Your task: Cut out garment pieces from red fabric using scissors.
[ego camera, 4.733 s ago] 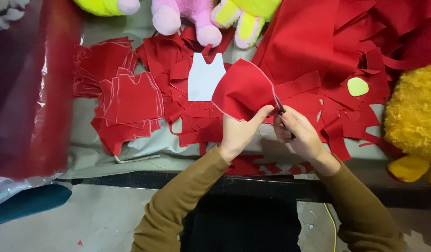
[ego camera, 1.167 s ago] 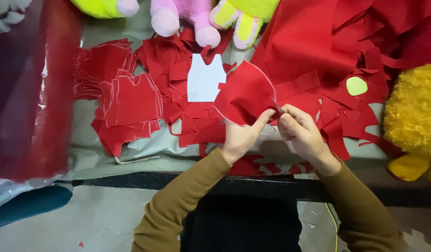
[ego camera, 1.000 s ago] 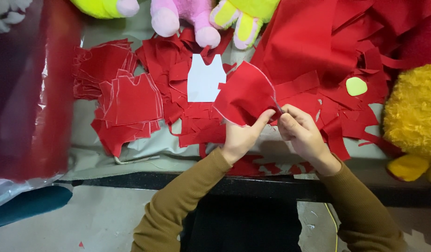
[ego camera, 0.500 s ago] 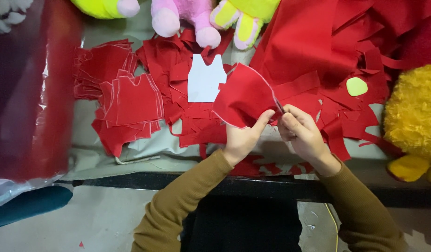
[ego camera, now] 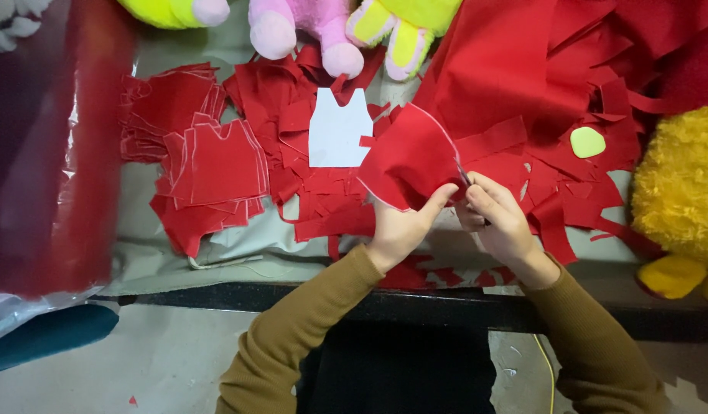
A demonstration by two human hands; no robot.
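Red fabric piece (ego camera: 409, 159) is being held taut above the worktop (ego camera: 239, 249), left hand (ego camera: 404, 227) pinching its lower edge while right hand (ego camera: 498, 217), closed around small scissors (ego camera: 463, 175), is cutting along its chalked outline.

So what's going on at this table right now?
A person is cutting red fabric. The left hand holds up a red fabric piece with a chalked outline, while the right hand works scissors along its edge. A white paper pattern, stacked cut pieces and plush toys lie around.
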